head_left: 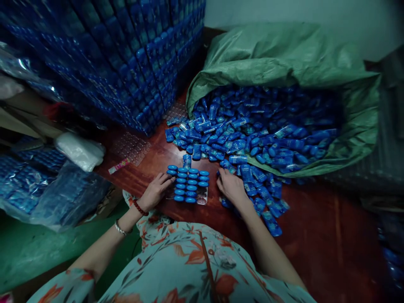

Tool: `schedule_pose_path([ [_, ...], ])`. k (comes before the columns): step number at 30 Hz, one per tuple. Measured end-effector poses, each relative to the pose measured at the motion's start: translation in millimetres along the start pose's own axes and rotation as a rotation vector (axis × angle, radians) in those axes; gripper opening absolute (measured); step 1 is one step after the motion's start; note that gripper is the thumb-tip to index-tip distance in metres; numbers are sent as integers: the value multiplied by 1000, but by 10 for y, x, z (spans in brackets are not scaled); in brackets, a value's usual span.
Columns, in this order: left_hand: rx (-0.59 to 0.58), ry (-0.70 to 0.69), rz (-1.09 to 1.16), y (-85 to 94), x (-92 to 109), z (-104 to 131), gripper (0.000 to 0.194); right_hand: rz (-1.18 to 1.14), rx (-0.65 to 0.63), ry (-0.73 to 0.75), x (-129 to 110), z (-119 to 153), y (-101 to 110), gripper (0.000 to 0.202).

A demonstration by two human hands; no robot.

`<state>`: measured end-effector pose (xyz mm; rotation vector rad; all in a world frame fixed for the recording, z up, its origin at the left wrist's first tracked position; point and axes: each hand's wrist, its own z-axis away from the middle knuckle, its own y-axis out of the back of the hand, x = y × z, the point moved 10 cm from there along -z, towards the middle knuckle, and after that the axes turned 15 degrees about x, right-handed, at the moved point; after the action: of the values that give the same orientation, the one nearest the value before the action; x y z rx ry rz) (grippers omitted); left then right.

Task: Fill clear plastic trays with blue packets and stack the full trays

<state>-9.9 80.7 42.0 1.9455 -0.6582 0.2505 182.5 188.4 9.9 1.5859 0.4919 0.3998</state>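
Several blue bottles (191, 182) with glossy oval ends stand in close rows in a clear plastic tray (202, 198) in front of me. One more blue bottle (187, 161) lies just beyond the far row. My left hand (157, 190) is at the tray's left side, fingers stretched toward the end bottles and seeming to touch them. To the right of the tray, my right hand (232, 187) rests by loose blue bottles (261, 198), its fingers curled downward. Its fingertips are partly hidden, and what they hold cannot be made out.
A large green sack (284, 69) lies with its mouth toward me, blue bottles spilling onto the reddish-brown table (315, 235). Tall stacks of packed blue bottles (135, 63) rise at the back left. Clear trays (131, 147) and a white plastic bag (80, 149) are at left.
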Motion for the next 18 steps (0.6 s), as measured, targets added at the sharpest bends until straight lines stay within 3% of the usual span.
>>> schedule_pose_path([
  [4,101,6,-36,12,-67,131,38,-169,128,-150,244,90,89,34],
  [7,216,38,-108,145,-131,141,32,-362,219,-257,430,180,130,35],
  [11,293,253,3,281,-392,-279,31,-674,304,-428,619,300,80,34],
  [13,169,341,48,106,-540,-646,32,-820,318,-500,636,342,27,34],
  [16,-272,368,-31,-479,-696,-1042,36,-1006,324,-519,536,383,18,30],
  [18,-454,337,-115,-765,-758,-1160,47,-1075,325,-497,435,430,67,27],
])
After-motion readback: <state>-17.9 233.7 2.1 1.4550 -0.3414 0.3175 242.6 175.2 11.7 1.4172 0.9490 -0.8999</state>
